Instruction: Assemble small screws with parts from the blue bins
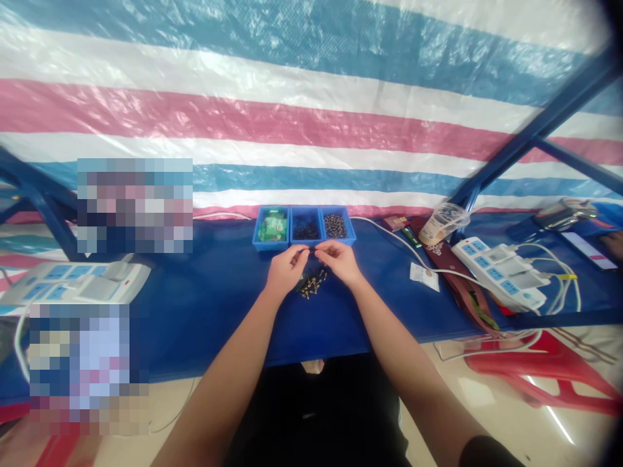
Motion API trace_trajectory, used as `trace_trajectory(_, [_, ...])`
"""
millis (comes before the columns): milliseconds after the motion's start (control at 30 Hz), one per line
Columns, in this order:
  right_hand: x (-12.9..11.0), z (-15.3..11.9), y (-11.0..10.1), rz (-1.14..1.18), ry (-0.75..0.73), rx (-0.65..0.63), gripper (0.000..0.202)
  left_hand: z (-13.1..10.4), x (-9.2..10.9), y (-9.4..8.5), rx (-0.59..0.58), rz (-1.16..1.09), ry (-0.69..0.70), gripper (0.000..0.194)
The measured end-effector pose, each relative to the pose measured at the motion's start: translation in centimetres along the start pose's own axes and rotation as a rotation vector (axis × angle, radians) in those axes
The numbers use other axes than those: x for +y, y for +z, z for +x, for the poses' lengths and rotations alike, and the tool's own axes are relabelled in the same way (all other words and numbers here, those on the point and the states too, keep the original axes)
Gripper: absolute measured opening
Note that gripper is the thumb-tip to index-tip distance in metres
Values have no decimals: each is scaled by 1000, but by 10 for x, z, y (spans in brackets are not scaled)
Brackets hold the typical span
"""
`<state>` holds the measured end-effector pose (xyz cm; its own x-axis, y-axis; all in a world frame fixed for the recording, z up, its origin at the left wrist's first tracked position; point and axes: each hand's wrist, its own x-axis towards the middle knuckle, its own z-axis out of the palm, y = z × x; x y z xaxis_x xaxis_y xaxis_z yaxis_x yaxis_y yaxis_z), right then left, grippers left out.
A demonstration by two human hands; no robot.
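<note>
My left hand (288, 267) and my right hand (339, 261) meet above the blue table, fingertips pinched close together around a tiny dark part (312, 251). The part is too small to name. Just below my hands lies a loose pile of small brass-and-black pieces (312, 284). Beyond my fingertips stands a blue three-compartment bin (271, 246). Its left compartment has green pieces (273, 227), the middle one dark pieces (305, 228), and the right one many small metallic pieces (335, 226).
At right are a power strip (501, 275) with white cables, a tilted plastic cup (444, 224), a brown strap (452, 279), a small white packet (424, 277) and a phone (588, 250). Another power strip (73, 282) sits at left. A person's hand (614, 245) shows at the far right.
</note>
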<state>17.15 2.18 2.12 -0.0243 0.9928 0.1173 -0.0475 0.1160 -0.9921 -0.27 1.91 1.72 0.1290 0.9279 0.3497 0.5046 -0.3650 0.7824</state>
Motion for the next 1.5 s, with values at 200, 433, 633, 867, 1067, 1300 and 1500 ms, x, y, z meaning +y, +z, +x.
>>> trace_trajectory(200, [6,5,1,132,88,46,35,0,-1,0,75,23,-14,31])
trace_trajectory(433, [3,3,12,423,97,-50,62,1,0,1,144,36,-1,29])
trace_trajectory(633, [8,8,3,253,16,13,36,2,1,0,146,50,0,31])
trace_trajectory(867, [8,1,-8,-809,37,45,19,3,-2,-1,152,70,-19,31])
trace_trajectory(1067, [4,-1,-2,-1032,96,6,12,2,-1,-2,148,69,-18,31])
trace_trajectory(1300, [2,-4,-9,-942,-20,-113,11,2,-1,-3,170,57,-25,31])
trace_trajectory(1500, [-18,11,9,-583,-247,204,25,2,-1,-3,172,41,-21,31])
